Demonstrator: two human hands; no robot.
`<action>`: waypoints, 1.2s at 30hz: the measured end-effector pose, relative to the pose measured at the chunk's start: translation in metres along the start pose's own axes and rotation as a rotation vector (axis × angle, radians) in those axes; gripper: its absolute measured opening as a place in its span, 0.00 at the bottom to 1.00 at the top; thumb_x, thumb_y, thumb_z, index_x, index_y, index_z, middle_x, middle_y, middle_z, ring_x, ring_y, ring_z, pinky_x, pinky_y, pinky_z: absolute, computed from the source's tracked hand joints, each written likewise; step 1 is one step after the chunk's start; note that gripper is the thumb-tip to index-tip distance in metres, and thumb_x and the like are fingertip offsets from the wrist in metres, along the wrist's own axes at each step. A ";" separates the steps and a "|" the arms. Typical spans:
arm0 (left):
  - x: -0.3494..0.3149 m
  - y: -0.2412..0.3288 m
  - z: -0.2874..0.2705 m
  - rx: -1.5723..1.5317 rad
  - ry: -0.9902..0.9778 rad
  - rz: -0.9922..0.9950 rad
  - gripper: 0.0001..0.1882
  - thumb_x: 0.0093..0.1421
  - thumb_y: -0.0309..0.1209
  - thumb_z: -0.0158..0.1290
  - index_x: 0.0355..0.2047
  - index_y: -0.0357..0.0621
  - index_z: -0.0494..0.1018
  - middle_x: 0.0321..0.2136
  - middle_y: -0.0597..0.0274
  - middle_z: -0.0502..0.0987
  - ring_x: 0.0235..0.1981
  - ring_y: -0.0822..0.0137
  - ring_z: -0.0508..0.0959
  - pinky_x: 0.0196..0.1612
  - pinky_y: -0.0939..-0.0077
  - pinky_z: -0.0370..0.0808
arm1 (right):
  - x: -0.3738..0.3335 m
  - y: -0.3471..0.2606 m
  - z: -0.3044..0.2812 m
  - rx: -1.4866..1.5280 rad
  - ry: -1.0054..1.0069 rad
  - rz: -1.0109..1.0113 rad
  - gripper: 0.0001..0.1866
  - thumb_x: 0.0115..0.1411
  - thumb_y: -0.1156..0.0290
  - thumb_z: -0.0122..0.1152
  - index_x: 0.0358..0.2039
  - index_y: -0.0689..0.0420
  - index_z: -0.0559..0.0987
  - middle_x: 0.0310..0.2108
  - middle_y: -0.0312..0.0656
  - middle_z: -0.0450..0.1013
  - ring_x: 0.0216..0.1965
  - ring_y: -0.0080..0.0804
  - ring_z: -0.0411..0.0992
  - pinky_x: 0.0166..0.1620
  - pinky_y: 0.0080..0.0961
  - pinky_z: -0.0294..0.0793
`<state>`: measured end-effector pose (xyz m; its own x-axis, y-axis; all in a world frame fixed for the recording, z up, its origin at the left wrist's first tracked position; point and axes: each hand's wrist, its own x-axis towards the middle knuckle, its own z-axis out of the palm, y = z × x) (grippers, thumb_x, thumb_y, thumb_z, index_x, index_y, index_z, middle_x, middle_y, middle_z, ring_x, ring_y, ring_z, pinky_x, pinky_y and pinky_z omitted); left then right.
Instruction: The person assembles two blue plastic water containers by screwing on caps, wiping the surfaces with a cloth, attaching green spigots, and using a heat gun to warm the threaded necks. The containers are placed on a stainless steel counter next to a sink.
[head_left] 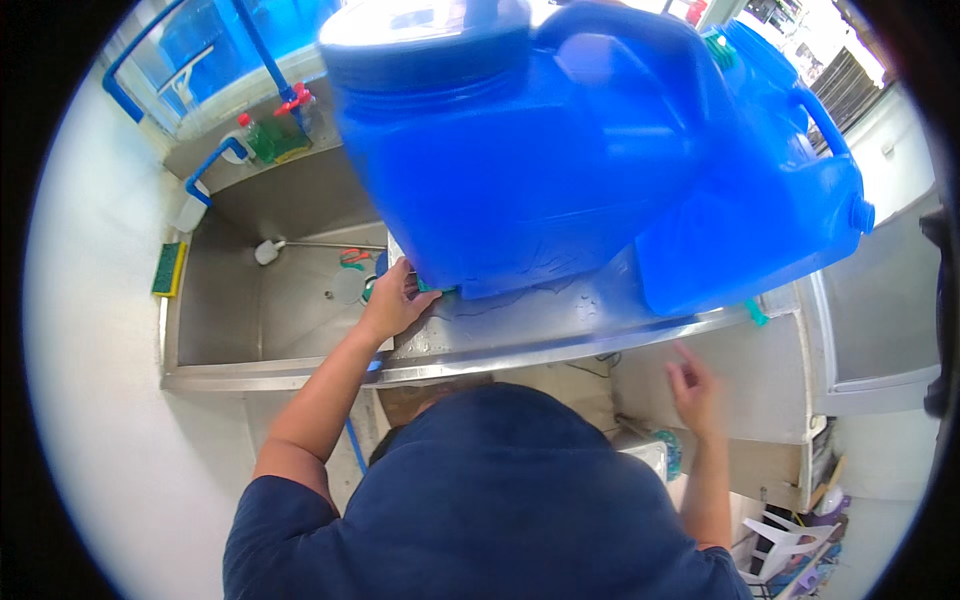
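Observation:
My left hand (393,308) is at the lower left corner of a big blue water jug (500,190). Its thumb and fingers close around a small green part (438,290) low on the jug, partly hidden by the hand. The jug rests on the metal counter (540,325). Past the counter's front edge, my right hand (695,390) hangs in the air, slightly blurred. It holds nothing; the index finger points out and the others are loosely bent. Another blue jug (750,200) lies to the right, with a green tap (755,312) over the counter edge.
Left of the jugs is a steel sink (290,290) holding a white-headed brush (268,251) and orange-handled scissors (355,256). A yellow-green sponge (169,270) sits on its left rim. Behind stand a green bottle (257,138) and a red-handled faucet (295,98).

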<state>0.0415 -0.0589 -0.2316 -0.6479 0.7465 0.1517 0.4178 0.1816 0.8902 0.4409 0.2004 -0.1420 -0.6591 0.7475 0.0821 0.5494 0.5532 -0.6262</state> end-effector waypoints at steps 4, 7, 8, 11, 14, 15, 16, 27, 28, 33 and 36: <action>-0.002 0.009 -0.002 0.356 -0.020 -0.010 0.27 0.52 0.31 0.66 0.50 0.38 0.68 0.44 0.51 0.77 0.42 0.57 0.80 0.44 0.66 0.77 | 0.004 0.048 -0.049 -0.060 0.119 -0.037 0.19 0.61 0.72 0.64 0.53 0.56 0.79 0.19 0.36 0.72 0.19 0.17 0.66 0.25 0.20 0.66; -0.004 0.013 -0.002 0.505 0.066 0.082 0.31 0.50 0.36 0.68 0.51 0.40 0.68 0.47 0.49 0.74 0.46 0.49 0.76 0.46 0.61 0.75 | 0.010 0.079 -0.083 -0.018 0.160 0.002 0.19 0.61 0.73 0.64 0.53 0.56 0.79 0.19 0.35 0.71 0.19 0.18 0.65 0.25 0.19 0.65; -0.006 0.014 0.000 0.534 0.074 0.066 0.33 0.49 0.38 0.69 0.52 0.40 0.68 0.48 0.48 0.73 0.47 0.47 0.75 0.47 0.60 0.75 | 0.013 0.090 -0.094 -0.012 0.180 -0.002 0.19 0.61 0.73 0.64 0.53 0.56 0.79 0.19 0.35 0.71 0.19 0.18 0.65 0.25 0.19 0.65; -0.013 0.019 0.005 0.603 0.145 0.304 0.35 0.49 0.40 0.69 0.54 0.42 0.67 0.51 0.48 0.71 0.49 0.44 0.73 0.48 0.57 0.73 | 0.023 0.114 -0.117 -0.056 0.220 0.005 0.19 0.61 0.73 0.63 0.53 0.56 0.78 0.19 0.34 0.71 0.20 0.17 0.65 0.25 0.20 0.65; -0.019 0.026 0.010 0.714 0.082 0.337 0.36 0.49 0.43 0.68 0.55 0.42 0.67 0.51 0.49 0.72 0.49 0.45 0.73 0.48 0.57 0.74 | 0.034 0.133 -0.131 -0.062 0.238 0.020 0.19 0.61 0.73 0.63 0.53 0.57 0.78 0.19 0.33 0.69 0.20 0.17 0.64 0.26 0.19 0.65; -0.020 0.028 0.011 0.733 0.092 0.333 0.36 0.49 0.43 0.68 0.55 0.43 0.68 0.51 0.49 0.72 0.49 0.45 0.73 0.48 0.57 0.73 | 0.038 0.138 -0.135 -0.053 0.239 0.023 0.19 0.61 0.73 0.63 0.53 0.57 0.78 0.19 0.33 0.69 0.20 0.17 0.64 0.26 0.19 0.64; -0.021 0.030 0.010 0.750 0.101 0.329 0.35 0.49 0.44 0.68 0.54 0.43 0.68 0.50 0.49 0.73 0.49 0.45 0.73 0.49 0.56 0.73 | 0.040 0.143 -0.137 -0.011 0.236 -0.009 0.18 0.61 0.73 0.63 0.53 0.57 0.78 0.19 0.33 0.69 0.20 0.17 0.64 0.26 0.19 0.64; -0.049 0.035 -0.007 0.894 0.195 0.121 0.33 0.49 0.46 0.68 0.48 0.34 0.74 0.53 0.40 0.72 0.56 0.43 0.71 0.59 0.53 0.68 | 0.068 0.161 -0.160 -0.151 0.214 0.013 0.18 0.59 0.69 0.65 0.50 0.58 0.80 0.22 0.40 0.74 0.23 0.25 0.69 0.31 0.25 0.70; -0.053 0.042 -0.018 0.867 0.194 0.084 0.33 0.50 0.41 0.69 0.52 0.35 0.72 0.55 0.43 0.71 0.57 0.47 0.70 0.59 0.56 0.68 | 0.074 0.164 -0.161 -0.185 0.213 0.032 0.19 0.58 0.67 0.66 0.50 0.58 0.80 0.24 0.42 0.76 0.24 0.29 0.71 0.32 0.27 0.71; -0.069 0.067 -0.078 0.472 0.138 -0.885 0.39 0.62 0.57 0.52 0.67 0.53 0.58 0.70 0.47 0.49 0.69 0.45 0.51 0.66 0.39 0.50 | 0.129 0.195 -0.132 -0.169 0.291 0.133 0.18 0.55 0.67 0.64 0.46 0.60 0.81 0.35 0.53 0.79 0.38 0.46 0.78 0.44 0.39 0.76; -0.088 0.057 -0.097 1.109 0.135 -0.628 0.41 0.57 0.51 0.61 0.66 0.49 0.60 0.70 0.36 0.39 0.71 0.40 0.44 0.68 0.47 0.48 | 0.176 0.212 -0.102 -0.225 0.185 0.258 0.15 0.54 0.69 0.60 0.42 0.59 0.81 0.40 0.55 0.78 0.43 0.51 0.77 0.48 0.42 0.76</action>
<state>0.0600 -0.1761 -0.1525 -0.9578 0.2805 -0.0623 0.2809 0.9597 0.0016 0.4940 0.4865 -0.1816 -0.3915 0.9152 0.0955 0.7977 0.3893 -0.4605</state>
